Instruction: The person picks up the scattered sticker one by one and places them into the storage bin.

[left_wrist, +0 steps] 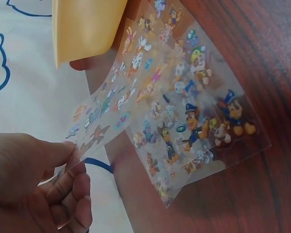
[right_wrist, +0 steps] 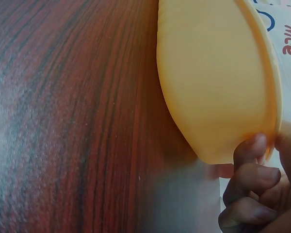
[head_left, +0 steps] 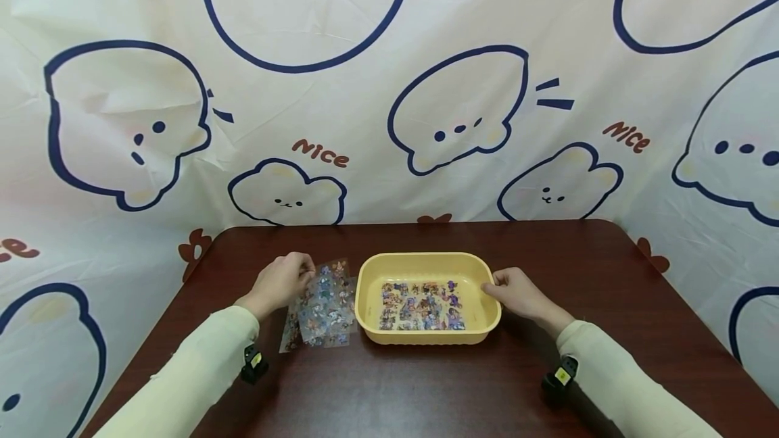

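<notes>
My left hand (head_left: 281, 284) pinches the edge of a clear sticker sheet (left_wrist: 104, 109) between thumb and fingers, lifting that corner. Beneath it, more transparent sticker sheets (left_wrist: 203, 126) with cartoon puppies lie fanned on the table, left of a yellow plastic basin (head_left: 426, 337). My right hand (head_left: 517, 293) grips the basin's right rim, thumb over the inside and fingers curled against the outer wall (right_wrist: 218, 97). Inside the basin, a sheet of colourful cartoon stickers (head_left: 422, 306) lies flat on the bottom.
The dark brown wooden table (head_left: 389, 391) carries the basin and sheets. A white cloth printed with blue cartoon outlines (head_left: 365, 107) hangs behind and along both sides. A black wrist device (head_left: 558, 377) sits on each sleeve.
</notes>
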Action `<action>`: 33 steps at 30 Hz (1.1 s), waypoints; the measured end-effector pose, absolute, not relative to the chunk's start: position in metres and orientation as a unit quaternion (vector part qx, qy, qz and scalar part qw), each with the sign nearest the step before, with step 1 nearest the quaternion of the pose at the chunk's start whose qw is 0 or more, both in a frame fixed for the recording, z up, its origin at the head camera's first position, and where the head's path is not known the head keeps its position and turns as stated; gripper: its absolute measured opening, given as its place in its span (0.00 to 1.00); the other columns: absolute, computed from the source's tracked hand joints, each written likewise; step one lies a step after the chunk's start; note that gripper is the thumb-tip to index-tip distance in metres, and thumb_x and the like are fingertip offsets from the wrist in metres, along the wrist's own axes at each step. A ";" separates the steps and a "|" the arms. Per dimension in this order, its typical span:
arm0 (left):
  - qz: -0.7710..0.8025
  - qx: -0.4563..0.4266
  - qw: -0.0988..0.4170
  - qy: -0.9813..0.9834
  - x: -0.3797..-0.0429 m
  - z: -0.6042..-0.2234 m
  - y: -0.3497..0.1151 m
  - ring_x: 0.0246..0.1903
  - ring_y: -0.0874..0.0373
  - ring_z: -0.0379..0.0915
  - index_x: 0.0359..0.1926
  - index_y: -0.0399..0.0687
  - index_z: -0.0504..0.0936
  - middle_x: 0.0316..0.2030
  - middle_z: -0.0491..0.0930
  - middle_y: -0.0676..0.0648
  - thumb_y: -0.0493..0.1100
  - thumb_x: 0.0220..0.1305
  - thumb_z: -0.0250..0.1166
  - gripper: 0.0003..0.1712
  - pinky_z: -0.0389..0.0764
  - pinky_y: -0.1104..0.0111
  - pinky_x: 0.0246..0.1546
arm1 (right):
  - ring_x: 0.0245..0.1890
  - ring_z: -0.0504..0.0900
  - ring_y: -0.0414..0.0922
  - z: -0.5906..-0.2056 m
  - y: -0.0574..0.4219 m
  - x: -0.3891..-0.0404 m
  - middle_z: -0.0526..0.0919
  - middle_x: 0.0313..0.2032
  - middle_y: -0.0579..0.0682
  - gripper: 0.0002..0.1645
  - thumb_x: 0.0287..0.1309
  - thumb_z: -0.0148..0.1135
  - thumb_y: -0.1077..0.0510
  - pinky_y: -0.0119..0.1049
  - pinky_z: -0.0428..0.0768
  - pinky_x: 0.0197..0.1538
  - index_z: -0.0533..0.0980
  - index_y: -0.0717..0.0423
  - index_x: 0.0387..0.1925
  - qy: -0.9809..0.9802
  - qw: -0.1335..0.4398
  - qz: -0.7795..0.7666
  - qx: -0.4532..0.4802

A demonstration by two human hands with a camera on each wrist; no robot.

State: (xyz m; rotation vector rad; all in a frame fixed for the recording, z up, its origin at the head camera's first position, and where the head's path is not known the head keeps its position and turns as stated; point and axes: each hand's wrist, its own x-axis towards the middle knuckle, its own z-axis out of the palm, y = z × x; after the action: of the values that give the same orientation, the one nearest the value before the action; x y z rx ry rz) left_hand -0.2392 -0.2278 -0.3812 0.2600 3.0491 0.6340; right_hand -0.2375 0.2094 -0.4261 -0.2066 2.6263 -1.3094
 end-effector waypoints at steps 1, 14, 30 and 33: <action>0.203 0.082 0.008 0.976 -0.239 -0.380 -0.228 0.21 0.58 0.71 0.41 0.43 0.84 0.29 0.82 0.48 0.39 0.72 0.59 0.07 0.69 0.65 0.22 | 0.16 0.69 0.37 -0.426 0.209 -0.237 0.71 0.15 0.43 0.17 0.70 0.57 0.60 0.29 0.67 0.21 0.71 0.60 0.23 0.889 0.100 -0.442 -0.069; 0.214 0.085 -0.009 0.973 -0.242 -0.368 -0.233 0.20 0.58 0.69 0.40 0.42 0.83 0.25 0.81 0.48 0.39 0.72 0.59 0.07 0.67 0.65 0.21 | 0.15 0.68 0.37 -0.424 0.209 -0.237 0.70 0.15 0.44 0.17 0.70 0.56 0.60 0.29 0.66 0.21 0.71 0.60 0.23 0.890 0.102 -0.439 -0.064; 0.227 0.082 -0.006 0.970 -0.243 -0.360 -0.235 0.20 0.57 0.69 0.41 0.40 0.82 0.25 0.80 0.47 0.39 0.73 0.58 0.08 0.66 0.65 0.21 | 0.17 0.69 0.38 -0.427 0.209 -0.238 0.71 0.16 0.44 0.17 0.69 0.57 0.59 0.29 0.67 0.21 0.70 0.57 0.22 0.891 0.101 -0.438 -0.062; 0.231 0.080 -0.006 0.970 -0.243 -0.358 -0.236 0.20 0.57 0.68 0.41 0.40 0.82 0.25 0.80 0.47 0.38 0.73 0.57 0.08 0.66 0.65 0.21 | 0.17 0.69 0.38 -0.427 0.209 -0.238 0.71 0.16 0.44 0.17 0.69 0.57 0.59 0.29 0.67 0.21 0.70 0.57 0.22 0.891 0.100 -0.438 -0.059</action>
State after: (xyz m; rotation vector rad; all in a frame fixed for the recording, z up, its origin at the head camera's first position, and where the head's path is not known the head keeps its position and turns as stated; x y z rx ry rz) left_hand -0.2428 -0.2356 -0.3583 0.2518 3.0586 0.7272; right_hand -0.2377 0.2087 -0.4271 -0.1754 2.6352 -1.2956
